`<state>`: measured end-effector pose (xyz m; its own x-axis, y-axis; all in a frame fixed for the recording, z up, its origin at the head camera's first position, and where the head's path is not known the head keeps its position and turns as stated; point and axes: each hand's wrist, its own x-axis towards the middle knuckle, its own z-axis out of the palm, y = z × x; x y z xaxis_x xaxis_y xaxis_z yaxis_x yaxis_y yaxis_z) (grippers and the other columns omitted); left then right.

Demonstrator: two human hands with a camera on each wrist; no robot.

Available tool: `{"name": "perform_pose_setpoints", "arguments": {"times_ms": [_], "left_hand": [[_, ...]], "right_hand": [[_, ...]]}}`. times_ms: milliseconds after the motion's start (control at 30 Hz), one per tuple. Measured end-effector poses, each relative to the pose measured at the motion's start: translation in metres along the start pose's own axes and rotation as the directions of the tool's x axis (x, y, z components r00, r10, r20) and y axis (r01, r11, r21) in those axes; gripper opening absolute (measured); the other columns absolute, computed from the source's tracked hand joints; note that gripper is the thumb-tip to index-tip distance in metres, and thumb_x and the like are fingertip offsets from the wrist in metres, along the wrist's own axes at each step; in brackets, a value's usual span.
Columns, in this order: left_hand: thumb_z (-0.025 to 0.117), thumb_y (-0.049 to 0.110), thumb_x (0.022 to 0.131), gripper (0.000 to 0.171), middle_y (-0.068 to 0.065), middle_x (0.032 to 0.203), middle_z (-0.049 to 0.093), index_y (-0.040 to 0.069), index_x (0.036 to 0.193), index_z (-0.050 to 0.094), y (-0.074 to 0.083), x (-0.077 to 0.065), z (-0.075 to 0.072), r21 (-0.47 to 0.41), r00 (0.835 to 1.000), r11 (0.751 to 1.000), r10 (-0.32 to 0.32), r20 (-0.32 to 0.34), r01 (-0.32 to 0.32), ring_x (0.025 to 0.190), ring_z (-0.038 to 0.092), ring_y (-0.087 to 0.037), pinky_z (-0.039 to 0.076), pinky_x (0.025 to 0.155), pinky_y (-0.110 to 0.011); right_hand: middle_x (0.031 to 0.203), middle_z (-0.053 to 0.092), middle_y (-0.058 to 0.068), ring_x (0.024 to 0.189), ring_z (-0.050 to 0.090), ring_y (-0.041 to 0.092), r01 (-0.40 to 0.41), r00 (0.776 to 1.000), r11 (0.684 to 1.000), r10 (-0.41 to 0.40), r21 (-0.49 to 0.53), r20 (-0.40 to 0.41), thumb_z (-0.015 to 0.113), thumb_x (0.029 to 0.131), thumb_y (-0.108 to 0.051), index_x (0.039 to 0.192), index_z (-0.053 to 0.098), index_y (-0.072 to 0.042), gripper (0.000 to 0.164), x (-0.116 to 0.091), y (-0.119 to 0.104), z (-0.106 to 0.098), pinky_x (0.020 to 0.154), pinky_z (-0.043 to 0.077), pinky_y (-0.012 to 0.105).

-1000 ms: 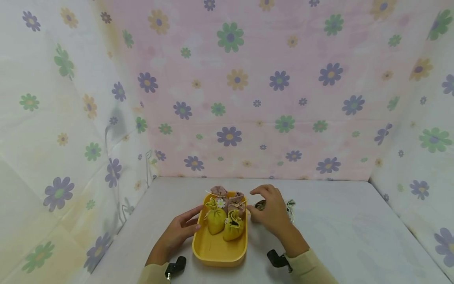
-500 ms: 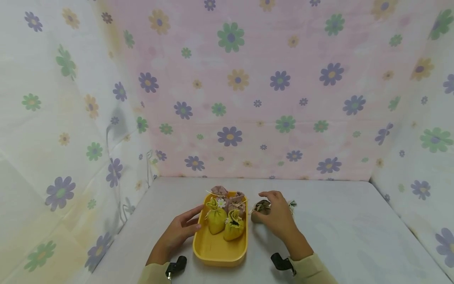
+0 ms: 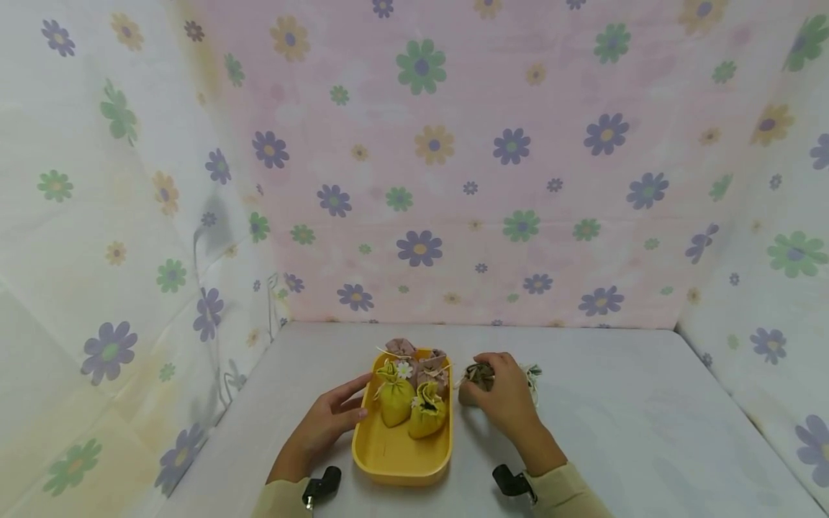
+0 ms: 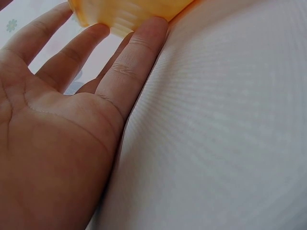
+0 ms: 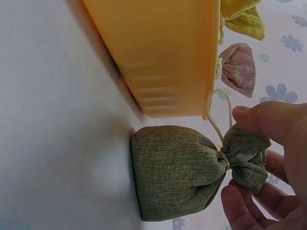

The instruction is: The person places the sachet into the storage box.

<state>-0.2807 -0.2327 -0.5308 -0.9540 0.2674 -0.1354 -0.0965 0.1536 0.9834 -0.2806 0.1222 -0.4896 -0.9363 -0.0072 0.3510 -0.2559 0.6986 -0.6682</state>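
In the head view my left hand (image 3: 327, 424) rests against the left side of a yellow plastic tray (image 3: 401, 460), its fingers mostly straight. The left wrist view shows those fingertips touching the tray's wall (image 4: 129, 14). Just right of the tray a dark green drawstring pouch (image 5: 177, 170) stands upright on the table. My right hand (image 3: 512, 399) has thumb and fingers curled about the pouch's gathered top, pinching it. Two yellow pouches, one on the left (image 3: 393, 403) and one on the right (image 3: 427, 417), lie in the tray in front of mauve pouches (image 3: 430, 370).
Partly hidden behind my right hand is another item with whitish-green ruffles and cord (image 3: 534, 378). The white table (image 3: 615, 417) runs back to flowered cloth walls (image 3: 453, 180). Black camera mounts sit at the left wrist (image 3: 322, 486) and the right wrist (image 3: 512, 480).
My right hand has moved right from the tray's edge to the green pouch, and its fingers have closed about the pouch's top. My left hand and the tray have stayed put.
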Motion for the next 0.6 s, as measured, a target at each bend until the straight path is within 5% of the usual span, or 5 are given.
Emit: {"name": "perform_pose_setpoints", "arguments": {"times_ms": [600], "left_hand": [[0.079,0.031,0.091,0.067,0.005,0.165,0.04,0.034,0.153,0.051,-0.0005,-0.0002,-0.0012,0.02,1.0,1.0,-0.001,-0.008,0.001,0.15,0.042,-0.035,0.049,0.112,-0.048]], "right_hand": [[0.1,0.069,0.003,0.09,0.067,0.017,0.069,0.991,0.996,-0.06,0.065,-0.121,0.081,0.089,-0.014,0.103,0.074,-0.012,0.016,0.0008,-0.0008,-0.0033,0.075,0.061,0.033]]}}
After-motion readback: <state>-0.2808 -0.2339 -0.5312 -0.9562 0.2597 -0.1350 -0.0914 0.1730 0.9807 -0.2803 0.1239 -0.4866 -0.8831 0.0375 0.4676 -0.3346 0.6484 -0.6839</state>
